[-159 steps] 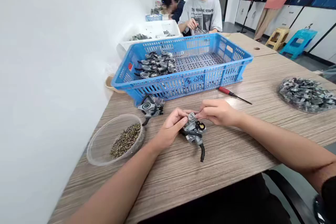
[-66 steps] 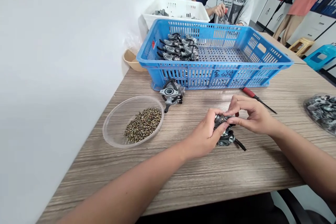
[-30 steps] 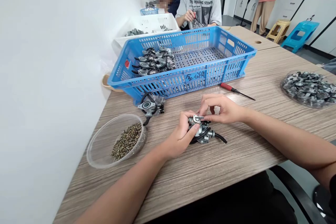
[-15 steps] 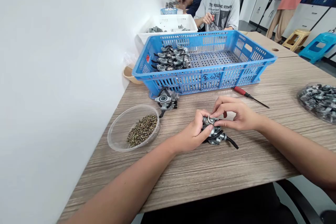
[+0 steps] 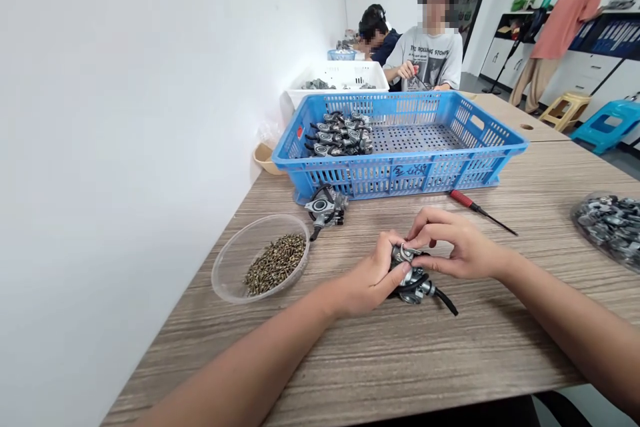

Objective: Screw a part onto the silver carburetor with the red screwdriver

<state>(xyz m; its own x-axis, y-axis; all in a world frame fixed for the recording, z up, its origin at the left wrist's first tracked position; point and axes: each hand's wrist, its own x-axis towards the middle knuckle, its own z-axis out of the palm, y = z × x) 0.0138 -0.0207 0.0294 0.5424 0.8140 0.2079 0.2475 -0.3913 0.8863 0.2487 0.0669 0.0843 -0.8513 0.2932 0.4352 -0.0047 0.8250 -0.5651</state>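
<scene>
In the head view, a metal assembly (image 5: 416,288) is resting at the tabletop (image 5: 350,360) between the 2 hands, and it is standing as the clock's centre here. It is showing a dull silver body, ridged and uneven in shape, with a dark tube curving across its near side. A black hose (image 5: 447,302) is sticking out toward 4 o'clock, and a small pale fitting (image 5: 407,251) with a curved edge is showing at the upper end; fingers are hiding much of the rest. The left hand (image 5: 373,283) is gripping the body from 9 o'clock, its thumb pressing across the near face. The right hand (image 5: 463,247) is pinching with thumb and fingertips at the upper end from about 2 o'clock, its exact contact being partly covered. A second assembly (image 5: 324,209), similarly silver with black tubing, is lying at 10 o'clock, just beside a blue crate (image 5: 410,170) at 12 o'clock. A clear bowl (image 5: 227,267) is holding brassy screws (image 5: 277,263) at 9 o'clock. A red-handled screwdriver (image 5: 463,199) is lying between 1 and 2 o'clock, apart from the right hand.
</scene>
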